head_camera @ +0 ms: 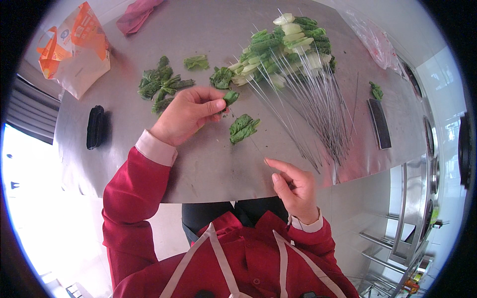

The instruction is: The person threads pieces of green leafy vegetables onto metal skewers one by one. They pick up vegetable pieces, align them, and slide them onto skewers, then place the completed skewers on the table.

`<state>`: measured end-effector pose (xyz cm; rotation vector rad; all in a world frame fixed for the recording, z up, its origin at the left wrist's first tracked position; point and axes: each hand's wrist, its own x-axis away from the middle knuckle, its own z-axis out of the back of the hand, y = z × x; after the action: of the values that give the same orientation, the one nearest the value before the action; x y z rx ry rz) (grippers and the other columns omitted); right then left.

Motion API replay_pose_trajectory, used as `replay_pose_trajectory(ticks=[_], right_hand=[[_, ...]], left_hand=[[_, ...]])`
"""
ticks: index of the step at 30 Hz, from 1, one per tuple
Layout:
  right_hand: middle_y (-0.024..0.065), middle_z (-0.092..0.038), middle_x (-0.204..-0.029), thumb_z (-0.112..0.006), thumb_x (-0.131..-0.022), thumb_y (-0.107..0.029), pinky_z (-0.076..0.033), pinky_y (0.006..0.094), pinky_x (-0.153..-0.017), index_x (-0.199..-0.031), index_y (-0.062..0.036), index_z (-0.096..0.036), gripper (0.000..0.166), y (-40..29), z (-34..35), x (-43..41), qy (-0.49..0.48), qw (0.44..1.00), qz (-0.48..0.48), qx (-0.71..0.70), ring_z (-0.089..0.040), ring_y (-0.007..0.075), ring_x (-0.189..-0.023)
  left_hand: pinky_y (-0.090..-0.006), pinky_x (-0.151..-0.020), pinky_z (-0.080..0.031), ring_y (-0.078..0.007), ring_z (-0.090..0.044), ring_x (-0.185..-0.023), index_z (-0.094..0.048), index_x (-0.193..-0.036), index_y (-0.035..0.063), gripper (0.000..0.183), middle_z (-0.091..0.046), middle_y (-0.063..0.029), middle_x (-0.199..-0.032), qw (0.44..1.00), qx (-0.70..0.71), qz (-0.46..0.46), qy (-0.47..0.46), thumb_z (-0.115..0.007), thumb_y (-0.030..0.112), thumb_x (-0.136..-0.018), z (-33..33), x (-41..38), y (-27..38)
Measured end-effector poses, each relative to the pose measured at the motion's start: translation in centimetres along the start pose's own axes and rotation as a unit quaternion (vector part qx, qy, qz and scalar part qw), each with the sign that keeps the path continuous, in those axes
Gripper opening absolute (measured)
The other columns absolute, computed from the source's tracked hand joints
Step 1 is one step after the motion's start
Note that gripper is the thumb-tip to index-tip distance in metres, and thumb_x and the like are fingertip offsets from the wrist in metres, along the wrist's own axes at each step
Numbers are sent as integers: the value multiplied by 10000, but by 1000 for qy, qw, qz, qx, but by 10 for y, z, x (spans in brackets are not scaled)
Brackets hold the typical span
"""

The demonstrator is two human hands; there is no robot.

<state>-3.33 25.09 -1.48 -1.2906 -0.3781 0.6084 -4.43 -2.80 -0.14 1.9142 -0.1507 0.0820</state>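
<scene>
My left hand point(193, 113) pinches a folded green leaf point(231, 97) at the upper end of a thin metal skewer point(257, 146). Lower down, the thumb and forefinger of my right hand point(296, 190) grip that same skewer near its other end. Between my hands, a crumpled green leaf point(243, 129) lies along the skewer; whether it is threaded on or lies beneath, I cannot tell. Loose leaf rolls point(158, 80) rest on the table just beyond my left hand. To the right lies a pile of leafy greens on skewers point(287, 48), their bare metal ends point(324, 119) fanning towards me.
Everything lies on a metal table point(208, 171). An orange and white bag point(80, 56) stands at the far left, near a black object point(95, 127) and a red cloth point(136, 16). A dark flat object point(379, 123) and a clear plastic bag point(372, 41) are at the right.
</scene>
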Motion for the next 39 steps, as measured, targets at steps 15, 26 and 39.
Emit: replay_pose_trajectory(ticks=[15,26,39], right_hand=[[1,-458,-540,-535,-842,-53,-302,193,-452,-1114,-30,-594,279,1,1,1,-5,1000,1,1,-358,23,-498],[-1,-431,-536,-540,-834,-37,-303,196,-454,-1113,-31,-594,284,0,-2,0,8,1000,20,18,-348,27,-503],[-22,-398,-530,-540,-840,-38,-284,195,-444,-1119,-37,-591,283,-2,-3,0,23,1000,0,12,-333,25,-494]], left_hand=[[-233,-711,-441,-109,-540,-759,-608,-924,-34,197,-603,-38,-835,997,41,49,-46,-646,126,-815,-11,1,-11],[-246,-728,-466,-115,-564,-787,-578,-1002,-31,235,-599,-53,-923,994,60,88,-38,-617,133,-838,-16,4,-8],[-383,-835,-507,-276,-623,-888,-515,-1067,-95,257,-593,-203,-1030,991,73,94,-65,-522,79,-878,-35,8,-7]])
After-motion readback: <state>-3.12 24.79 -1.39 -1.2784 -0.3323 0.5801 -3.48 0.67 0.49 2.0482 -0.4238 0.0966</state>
